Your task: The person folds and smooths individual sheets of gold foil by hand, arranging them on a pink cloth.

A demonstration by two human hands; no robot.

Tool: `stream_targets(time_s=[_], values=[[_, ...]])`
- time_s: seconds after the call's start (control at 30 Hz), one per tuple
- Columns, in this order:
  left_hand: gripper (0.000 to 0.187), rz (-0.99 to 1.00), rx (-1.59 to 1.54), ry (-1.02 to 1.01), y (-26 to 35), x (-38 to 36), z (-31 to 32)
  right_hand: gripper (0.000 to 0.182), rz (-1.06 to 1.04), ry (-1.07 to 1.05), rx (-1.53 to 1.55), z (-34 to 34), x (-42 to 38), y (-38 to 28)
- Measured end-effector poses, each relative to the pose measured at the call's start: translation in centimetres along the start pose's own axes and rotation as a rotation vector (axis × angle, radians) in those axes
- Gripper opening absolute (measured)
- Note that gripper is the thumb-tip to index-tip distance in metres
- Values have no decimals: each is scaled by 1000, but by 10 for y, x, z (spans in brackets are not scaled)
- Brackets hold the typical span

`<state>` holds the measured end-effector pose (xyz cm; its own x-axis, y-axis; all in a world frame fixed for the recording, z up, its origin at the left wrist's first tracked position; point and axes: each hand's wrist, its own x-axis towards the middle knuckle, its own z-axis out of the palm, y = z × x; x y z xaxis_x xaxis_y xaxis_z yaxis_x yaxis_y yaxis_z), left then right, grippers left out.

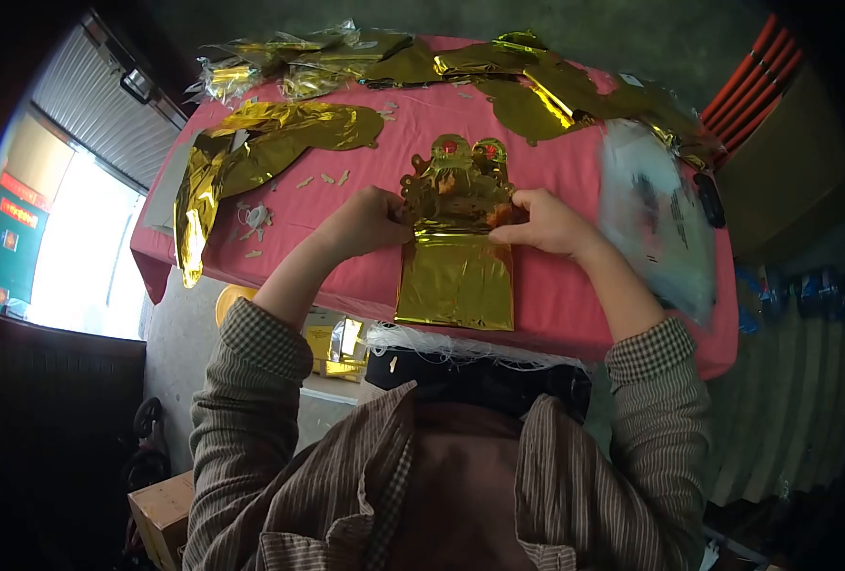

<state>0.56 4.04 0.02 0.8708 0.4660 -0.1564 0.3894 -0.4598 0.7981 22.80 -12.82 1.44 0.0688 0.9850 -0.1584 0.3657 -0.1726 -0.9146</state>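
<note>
A flat gold foil piece (455,283), perhaps a folded foil balloon, lies near the front edge of the pink-covered table (294,214). Its lower part is a smooth rectangle, while its upper part is crumpled, with scalloped edges and two rounded tops bearing red spots. My left hand (370,223) is closed on the left edge at mid-height, its fingertips partly hidden. On the opposite edge, my right hand (548,225) grips the foil between thumb and fingers.
More gold foil (284,143) lies at the left, with further foil sheets (537,95) and clear-wrapped packets (318,76) along the back. A clear plastic bag (656,224) and a black object (710,200) are at the right. Small pale scraps (327,178) surround a white spool-like item (254,217).
</note>
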Motion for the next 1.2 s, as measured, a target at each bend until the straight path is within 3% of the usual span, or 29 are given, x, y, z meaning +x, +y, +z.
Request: stream_targets(time_s=[0.13, 0.3, 0.37, 0.6, 0.73, 0.83, 0.9, 0.93, 0.97, 1.0, 1.03, 1.1, 1.2], values=[[14, -41, 4, -59, 11, -2, -5, 14, 53, 85, -50, 11, 8, 12], [14, -100, -43, -102, 20, -1, -12, 11, -35, 137, -24, 13, 9, 17], [13, -235, -171, -156, 21, 3, -16, 11, -32, 134, -14, 12, 8, 16], [10, -214, -276, -143, 11, 6, -12, 11, -47, 129, 6, 12, 9, 16], [12, -114, -164, -50, 9, 1, -6, 10, -9, 144, -36, 9, 7, 15], [13, -47, -55, 12, 11, -7, -1, 10, -38, 143, 8, 7, 7, 20], [13, -27, 12, 57, 15, -14, 4, 10, -122, 153, -122, 8, 3, 22], [12, 129, 134, 148, 16, -17, 7, 10, -120, 154, -120, 11, 2, 23], [12, 285, 256, 238, 17, -21, 10, 10, -278, 205, -176, 15, 0, 23], [12, 283, 255, 237, 17, -24, 12, 11, -438, 255, -232, 18, -1, 21], [11, 399, 343, 279, 17, -26, 14, 11, -437, 254, -231, 17, -5, 18], [11, 518, 429, 317, 17, -29, 17, 9, -550, 251, -741, 11, -15, 13], [10, 601, 507, 319, 15, -32, 21, 13, -717, 282, -978, 13, -18, 15]])
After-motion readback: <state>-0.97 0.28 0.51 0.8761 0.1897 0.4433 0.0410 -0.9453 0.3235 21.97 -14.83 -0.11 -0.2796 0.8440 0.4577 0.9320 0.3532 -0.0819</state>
